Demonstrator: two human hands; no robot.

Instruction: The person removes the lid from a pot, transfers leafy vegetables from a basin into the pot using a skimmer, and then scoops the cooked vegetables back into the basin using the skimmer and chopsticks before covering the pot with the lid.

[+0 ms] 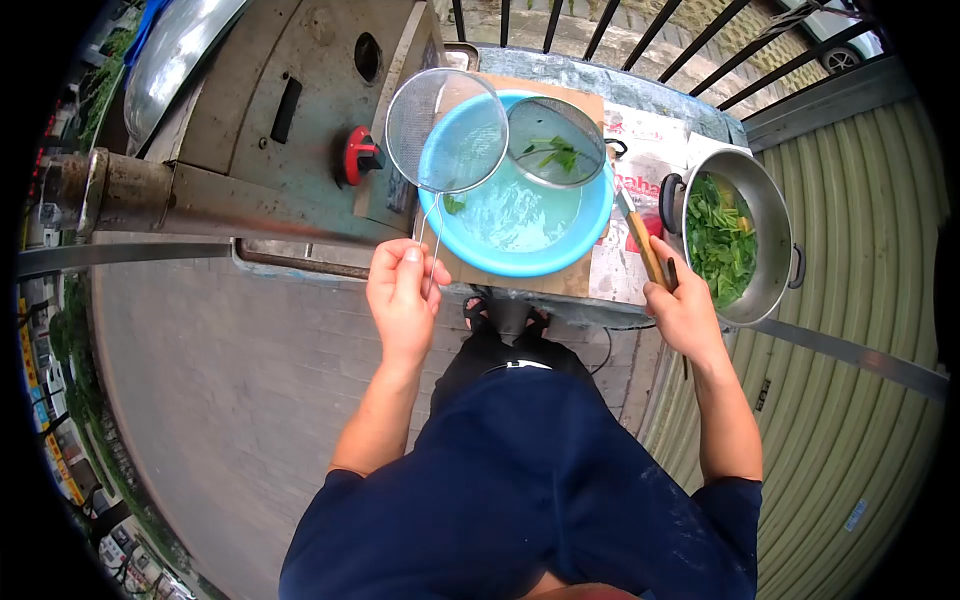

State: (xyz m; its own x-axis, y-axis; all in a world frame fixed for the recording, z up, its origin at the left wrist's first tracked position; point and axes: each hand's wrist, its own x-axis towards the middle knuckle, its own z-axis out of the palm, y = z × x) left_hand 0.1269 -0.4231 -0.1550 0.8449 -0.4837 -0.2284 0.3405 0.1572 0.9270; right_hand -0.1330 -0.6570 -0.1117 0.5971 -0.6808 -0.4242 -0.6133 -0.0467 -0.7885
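My left hand is closed on the thin wire handle of a round mesh strainer, raised over the left part of a blue basin. My right hand grips a wooden handle with a metal neck, which appears to belong to a second mesh strainer. A few green leaves lie in that second strainer, over the basin's upper right. A thin dark stick also passes through my right hand. Cloudy, rippling water fills the basin, with a leaf piece at its left side.
A metal pot with dark handles and chopped greens stands right of the basin. Cardboard and printed paper cover the stand. At the left is a metal stove body with a red knob. Railings run behind.
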